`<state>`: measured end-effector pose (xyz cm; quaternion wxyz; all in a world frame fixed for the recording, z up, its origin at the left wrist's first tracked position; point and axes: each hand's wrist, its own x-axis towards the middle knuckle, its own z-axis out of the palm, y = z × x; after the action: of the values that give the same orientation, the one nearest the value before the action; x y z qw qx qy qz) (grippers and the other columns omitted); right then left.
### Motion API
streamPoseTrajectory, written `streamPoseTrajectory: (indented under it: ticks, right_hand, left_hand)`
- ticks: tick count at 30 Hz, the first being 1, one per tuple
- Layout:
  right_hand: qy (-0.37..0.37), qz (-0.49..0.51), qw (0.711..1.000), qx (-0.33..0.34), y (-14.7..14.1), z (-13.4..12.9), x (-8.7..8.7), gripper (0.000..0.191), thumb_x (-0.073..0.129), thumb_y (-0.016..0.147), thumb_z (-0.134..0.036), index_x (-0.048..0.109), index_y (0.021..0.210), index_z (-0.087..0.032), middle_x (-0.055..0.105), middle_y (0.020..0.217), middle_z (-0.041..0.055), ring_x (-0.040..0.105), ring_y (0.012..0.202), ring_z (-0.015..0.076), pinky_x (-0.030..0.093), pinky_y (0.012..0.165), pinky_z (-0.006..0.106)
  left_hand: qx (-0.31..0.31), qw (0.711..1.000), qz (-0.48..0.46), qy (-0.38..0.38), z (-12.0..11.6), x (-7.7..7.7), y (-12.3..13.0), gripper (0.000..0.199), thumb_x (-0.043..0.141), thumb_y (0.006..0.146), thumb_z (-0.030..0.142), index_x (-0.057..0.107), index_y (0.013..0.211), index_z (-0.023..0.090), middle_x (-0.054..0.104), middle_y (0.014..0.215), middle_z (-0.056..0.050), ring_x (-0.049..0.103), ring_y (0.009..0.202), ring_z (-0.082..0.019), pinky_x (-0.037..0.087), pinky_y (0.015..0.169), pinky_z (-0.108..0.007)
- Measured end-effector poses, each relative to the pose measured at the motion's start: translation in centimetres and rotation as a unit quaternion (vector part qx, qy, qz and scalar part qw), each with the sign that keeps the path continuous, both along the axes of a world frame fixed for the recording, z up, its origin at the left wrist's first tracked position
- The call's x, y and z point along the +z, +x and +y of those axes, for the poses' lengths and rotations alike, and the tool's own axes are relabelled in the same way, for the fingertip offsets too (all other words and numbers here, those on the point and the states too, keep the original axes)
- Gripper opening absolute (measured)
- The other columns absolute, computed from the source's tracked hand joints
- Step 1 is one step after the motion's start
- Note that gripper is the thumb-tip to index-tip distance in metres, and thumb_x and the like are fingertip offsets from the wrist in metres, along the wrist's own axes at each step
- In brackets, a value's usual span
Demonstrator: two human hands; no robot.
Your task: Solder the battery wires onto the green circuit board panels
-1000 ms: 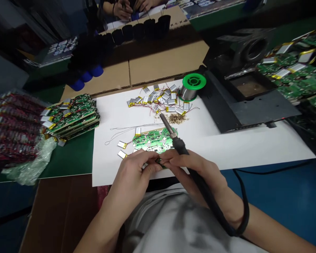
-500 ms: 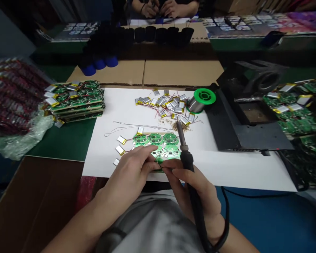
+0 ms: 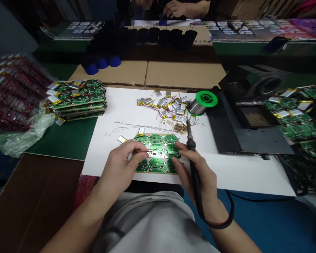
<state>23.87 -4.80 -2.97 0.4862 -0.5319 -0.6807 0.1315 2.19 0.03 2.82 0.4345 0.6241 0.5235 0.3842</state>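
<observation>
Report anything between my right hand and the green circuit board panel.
Nothing visible: the right hand has fingertips at the right edge of the green circuit board panel. Its soldering iron points away, and the left hand, pinching a thin wire, covers only part of the left side.

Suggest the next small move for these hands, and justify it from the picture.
Perhaps the left hand should settle its pinched wire on the circuit board: the wire's free end reaches over it, while the soldering iron in the right hand points away.
</observation>
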Motion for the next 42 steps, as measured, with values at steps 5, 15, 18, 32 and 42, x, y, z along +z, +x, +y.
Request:
streamPoseTrajectory:
  ticks: [5,15,18,32,42]
  right_hand:
    - [-0.03,-0.011,0.999,0.01,0.4,-1.1,-0.8,0.04,0.069,0.093,-0.007,0.061,0.126,-0.028,0.075,0.133,0.0093,0.073,0.124,0.0257,0.054,0.117,0.052]
    - [-0.042,0.087,0.995,-0.014,-1.1,-0.3,2.2,0.033,0.077,0.091,-0.016,0.063,0.118,-0.029,0.078,0.107,0.0027,0.079,0.099,0.0203,0.066,0.086,0.033]
    - [-0.072,0.141,0.987,0.012,-2.1,0.1,3.2,0.026,0.079,0.09,-0.02,0.063,0.109,-0.029,0.075,0.094,-0.0003,0.077,0.085,0.0178,0.065,0.075,0.03]
    - [-0.098,0.231,0.967,0.036,-2.4,0.3,3.3,0.028,0.074,0.092,-0.01,0.063,0.109,-0.029,0.073,0.094,-0.0011,0.074,0.089,0.016,0.063,0.076,0.028]
    - [0.021,0.138,0.984,0.108,-1.2,0.6,3.0,0.055,0.076,0.086,0.002,0.063,0.126,-0.032,0.076,0.105,0.0009,0.075,0.096,0.0188,0.062,0.09,0.036]
  left_hand:
    - [-0.012,1.0,-0.011,-0.016,0.2,-0.6,-0.1,0.006,0.07,0.09,0.02,0.074,0.086,0.023,0.073,0.081,-0.001,0.067,0.078,-0.019,0.05,0.065,-0.028]
    - [-0.088,0.991,0.069,0.075,-0.3,-0.5,1.2,0.012,0.065,0.097,0.014,0.07,0.09,0.023,0.075,0.088,0.0,0.069,0.082,-0.017,0.056,0.077,-0.03]
    - [-0.095,0.987,0.079,0.099,-0.6,-0.5,1.4,0.014,0.064,0.099,0.011,0.07,0.093,0.023,0.075,0.09,0.0,0.069,0.083,-0.017,0.056,0.077,-0.028]
    - [-0.105,0.994,0.02,0.012,-0.9,-0.2,1.7,0.009,0.067,0.099,0.019,0.072,0.093,0.023,0.07,0.086,0.002,0.064,0.08,-0.016,0.049,0.072,-0.027]
    - [-0.126,0.992,0.025,-0.017,-1.0,0.2,1.5,0.015,0.062,0.103,0.022,0.069,0.09,0.022,0.064,0.084,0.003,0.059,0.081,-0.013,0.045,0.072,-0.026]
